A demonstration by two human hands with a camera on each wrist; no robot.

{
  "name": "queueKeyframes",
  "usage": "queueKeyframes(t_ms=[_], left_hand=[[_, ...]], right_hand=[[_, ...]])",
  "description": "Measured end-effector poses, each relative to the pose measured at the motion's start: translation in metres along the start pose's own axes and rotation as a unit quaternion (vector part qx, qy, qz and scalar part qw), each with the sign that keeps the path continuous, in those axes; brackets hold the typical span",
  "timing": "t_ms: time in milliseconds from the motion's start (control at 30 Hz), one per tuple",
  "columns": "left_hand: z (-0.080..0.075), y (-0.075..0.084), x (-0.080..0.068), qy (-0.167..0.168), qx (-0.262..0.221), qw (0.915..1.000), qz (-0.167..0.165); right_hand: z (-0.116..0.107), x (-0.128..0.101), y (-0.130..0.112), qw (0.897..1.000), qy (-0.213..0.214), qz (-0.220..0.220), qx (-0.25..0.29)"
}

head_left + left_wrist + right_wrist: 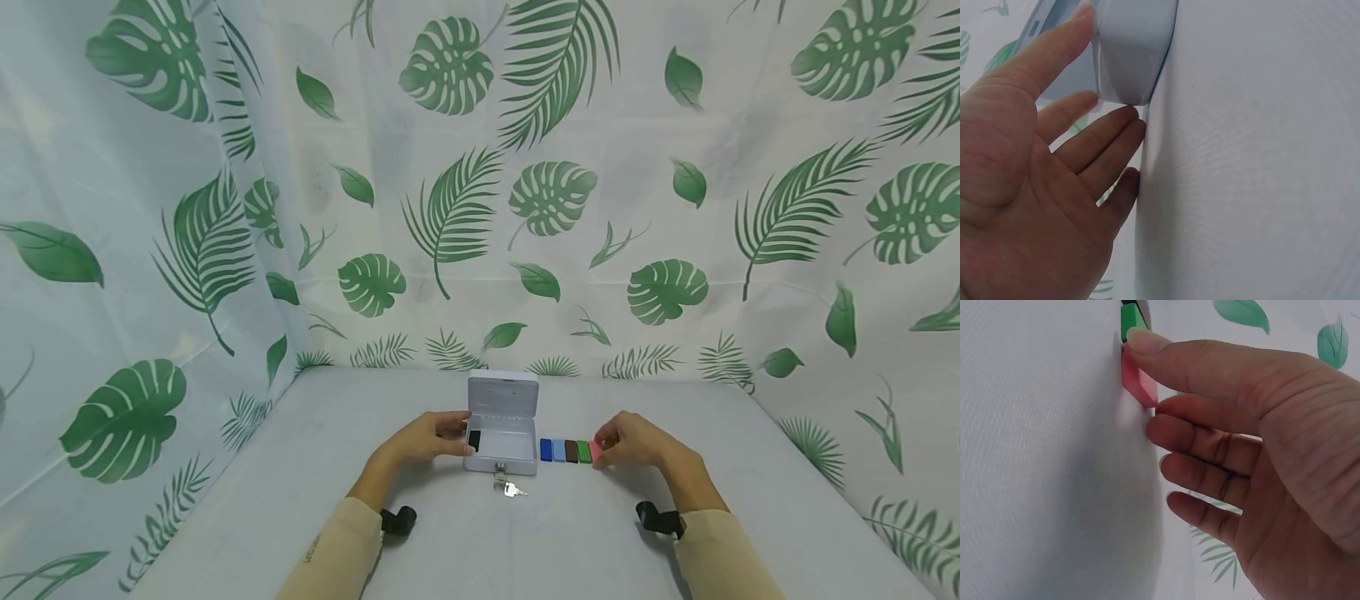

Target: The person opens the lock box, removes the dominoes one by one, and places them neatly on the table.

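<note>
A leaf-print curtain (525,192) hangs behind and to both sides of the hands, and a pale cloth covers the table (600,542) beneath them.

Between the hands stands a small grey box (501,446), its lid (502,393) raised upright on the far side. The left hand (431,437) rests against the box's left end: the thumb lies along the upper edge and the fingers (1100,140) are straight, spread against the corner, as the left wrist view shows. A black block (474,440) sits inside the box, just beside those fingertips.

The right hand (633,440) is at the right end of a row of blocks running from the box toward it: blue (546,450), light blue (558,451), brown (572,452), green (584,452), then pink (595,451). The thumb and forefinger pinch the pink block (1138,378), which lies on the cloth touching the green one (1132,324); the other fingers are loosely bent.

A key (512,488) hangs from the box's lock, on the near side between the two wrists.
</note>
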State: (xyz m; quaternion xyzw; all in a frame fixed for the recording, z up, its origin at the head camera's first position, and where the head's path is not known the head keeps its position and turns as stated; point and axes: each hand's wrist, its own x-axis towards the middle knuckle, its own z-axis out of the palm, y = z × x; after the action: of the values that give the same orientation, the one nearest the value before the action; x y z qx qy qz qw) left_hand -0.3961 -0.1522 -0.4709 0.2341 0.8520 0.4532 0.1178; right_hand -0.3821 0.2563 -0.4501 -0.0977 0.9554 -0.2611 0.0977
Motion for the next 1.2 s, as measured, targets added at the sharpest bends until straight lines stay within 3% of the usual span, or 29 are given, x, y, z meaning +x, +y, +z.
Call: queueKeyframes(t_ms=[1200], left_hand=[[0.000,0.002,-0.002,0.004,0.007,0.9999,-0.014]], right_hand=[[-0.002,0.003,-0.033,0.992,0.058,-0.112,0.014]])
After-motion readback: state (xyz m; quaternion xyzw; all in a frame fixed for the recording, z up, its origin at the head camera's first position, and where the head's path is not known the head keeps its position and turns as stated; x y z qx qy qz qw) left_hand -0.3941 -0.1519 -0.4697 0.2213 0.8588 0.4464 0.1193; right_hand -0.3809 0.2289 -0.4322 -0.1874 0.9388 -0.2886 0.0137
